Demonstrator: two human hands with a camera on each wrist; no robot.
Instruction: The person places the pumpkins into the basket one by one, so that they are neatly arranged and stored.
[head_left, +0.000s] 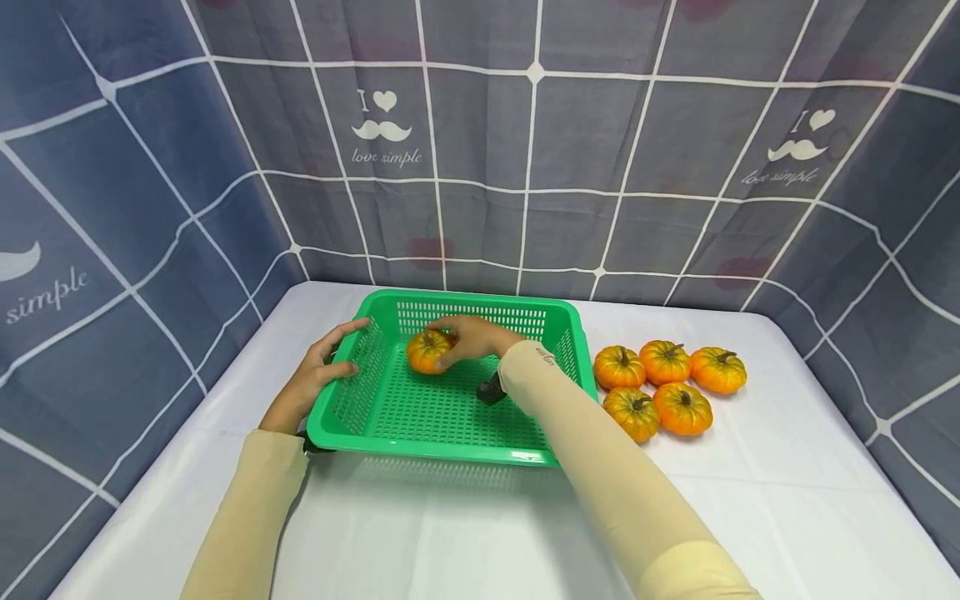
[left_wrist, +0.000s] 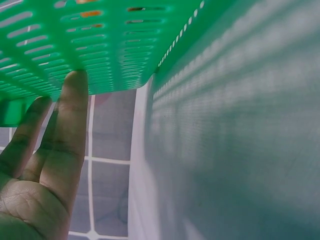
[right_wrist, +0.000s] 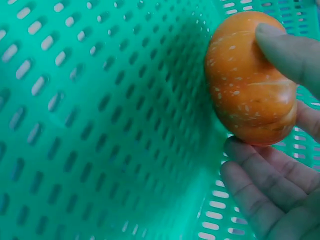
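Pinching the pumpkin (head_left: pixel 426 353) near frame centre, the right hand (head_left: pixel 476 337) should move gently, the left hand (head_left: pixel 309 379), fingers spread, steadying the basket (head_left: pixel 450 451).

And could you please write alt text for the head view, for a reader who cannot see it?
A person's right hand grips an orange pumpkin inside a green basket while the left hand holds its left side. Five more pumpkins sit right of the basket on a white table, with a grid-patterned curtain behind.
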